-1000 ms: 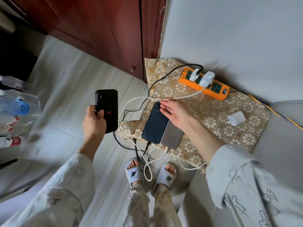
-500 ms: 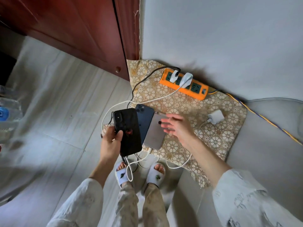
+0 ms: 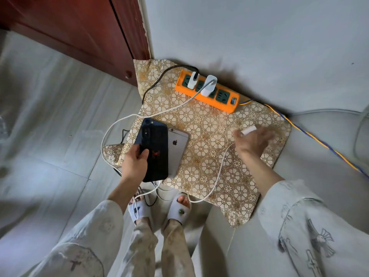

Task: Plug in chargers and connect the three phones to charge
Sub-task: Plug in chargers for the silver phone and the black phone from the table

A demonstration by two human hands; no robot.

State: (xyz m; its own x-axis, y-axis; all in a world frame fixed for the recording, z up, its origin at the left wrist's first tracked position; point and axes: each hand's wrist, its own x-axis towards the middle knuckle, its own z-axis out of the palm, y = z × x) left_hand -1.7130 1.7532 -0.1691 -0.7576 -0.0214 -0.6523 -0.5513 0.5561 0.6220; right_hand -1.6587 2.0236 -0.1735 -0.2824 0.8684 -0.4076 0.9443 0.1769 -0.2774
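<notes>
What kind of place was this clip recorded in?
Most likely a room in a home, seen at floor level in a corner. A dark red wooden door meets a plain pale wall, the floor is pale tile, and an orange power strip sits on a gold floral cloth over something low.

black phone (image 3: pixel 157 156) with red emblem lies face down over a dark blue phone (image 3: pixel 144 126), beside a silver phone (image 3: pixel 176 150); two white chargers (image 3: pixel 192 81) (image 3: pixel 209 85) sit plugged in the orange power strip (image 3: pixel 205 92); third white charger (image 3: pixel 248 130) unplugged
</notes>
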